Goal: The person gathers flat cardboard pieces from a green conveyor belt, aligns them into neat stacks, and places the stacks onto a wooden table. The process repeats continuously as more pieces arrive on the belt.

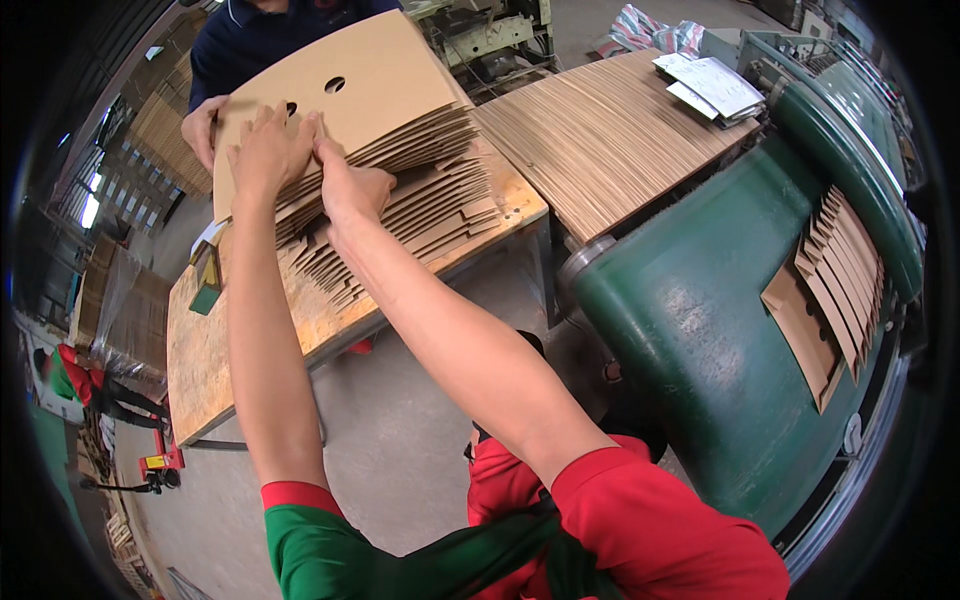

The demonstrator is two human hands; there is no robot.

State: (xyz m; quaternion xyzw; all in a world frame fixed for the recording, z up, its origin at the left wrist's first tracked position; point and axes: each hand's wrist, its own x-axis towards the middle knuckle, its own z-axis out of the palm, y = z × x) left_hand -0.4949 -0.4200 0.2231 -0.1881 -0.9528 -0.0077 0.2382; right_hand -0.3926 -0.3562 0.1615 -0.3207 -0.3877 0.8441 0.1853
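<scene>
On the plywood desk (250, 340) lies a fanned stack of flat cardboard blanks (420, 190), its long axis running from the near left to the far right. The left hand (268, 150) presses flat on the top sheet — fingers spread, gripping nothing. The right hand (352, 185) pinches the stack's edge. Another person's hand (203, 128) holds the far side.

A fanned stack of flat brown die-cut cardboard blanks (400, 190) lies on the far end of a wooden table. The top blank (350, 95) is tilted up, with 2 round holes showing near its far-left part; lower blanks splay rightward.
</scene>
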